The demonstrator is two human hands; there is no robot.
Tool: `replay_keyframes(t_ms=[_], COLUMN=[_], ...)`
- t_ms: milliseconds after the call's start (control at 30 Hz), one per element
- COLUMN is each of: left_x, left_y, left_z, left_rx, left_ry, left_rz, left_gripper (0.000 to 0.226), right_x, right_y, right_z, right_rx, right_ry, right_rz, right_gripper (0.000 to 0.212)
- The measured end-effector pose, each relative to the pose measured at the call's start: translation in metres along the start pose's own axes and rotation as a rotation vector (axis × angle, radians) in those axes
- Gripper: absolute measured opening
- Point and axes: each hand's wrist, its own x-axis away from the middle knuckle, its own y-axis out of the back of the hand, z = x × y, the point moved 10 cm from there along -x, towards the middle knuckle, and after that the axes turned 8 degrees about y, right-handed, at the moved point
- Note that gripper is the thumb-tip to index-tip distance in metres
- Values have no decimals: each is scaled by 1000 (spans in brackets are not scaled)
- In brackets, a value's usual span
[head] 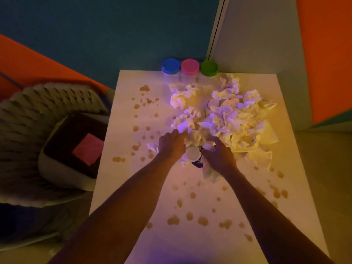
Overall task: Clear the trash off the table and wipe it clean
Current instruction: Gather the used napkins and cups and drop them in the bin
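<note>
Table point(190, 235), pale and rectangular, fills the centre of the frame and runs from the bottom edge up toward the top, dotted all over with brown spill spots point(173, 220). A woven chair point(38, 115) sits at the left of the frame, with a dark bin point(76, 145) resting on it that holds something pink. A heap of crumpled paper napkins point(228, 119) covers the table's upper right, spreading from centre frame toward the right edge.

Your left hand point(171, 144) is curled down onto the napkins at the heap's lower left edge, apparently bunching them. Your right hand point(217, 153), just beside it, grips a wad of napkin whose tail hangs below the wrist. Between the two hands a small white cup point(192, 153) lies on its side with its round end facing you, and a dark scrap shows beneath it.

Most of the trash lies above and to the right of both hands, so your right hand is nearer the bulk of it, while the bin is off to the left, nearer your left hand.

Three small tubs point(189, 66), lidded blue, pink and green, line the table's top edge.
</note>
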Motion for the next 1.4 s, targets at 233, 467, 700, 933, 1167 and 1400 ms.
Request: replay_keyframes(t_ms=[233, 467, 700, 933, 1167, 1400], left_x=[-6, 8, 38, 56, 48, 46], left_y=[1, 29, 20, -7, -18, -27], left_z=[11, 54, 75, 58, 30, 15], left_rx=[128, 384, 482, 310, 64, -98], left_ry=[-16, 84, 134, 163, 98, -28], left_rz=[-67, -197, -164, -32, 45, 0], left_gripper=[24, 20, 25, 28, 37, 46], right_x=[-34, -66, -73, -63, -29, 16], right_y=[-13, -40, -41, -11, 26, 39], right_z=[10, 17, 24, 46, 38, 9], right_rx=[97, 306, 386, 202, -14, -238], right_ry=[-51, -55, -22, 1, -27, -59], right_rz=[8, 76, 47, -35, -104, -136], right_gripper=[53, 63, 36, 30, 50, 30])
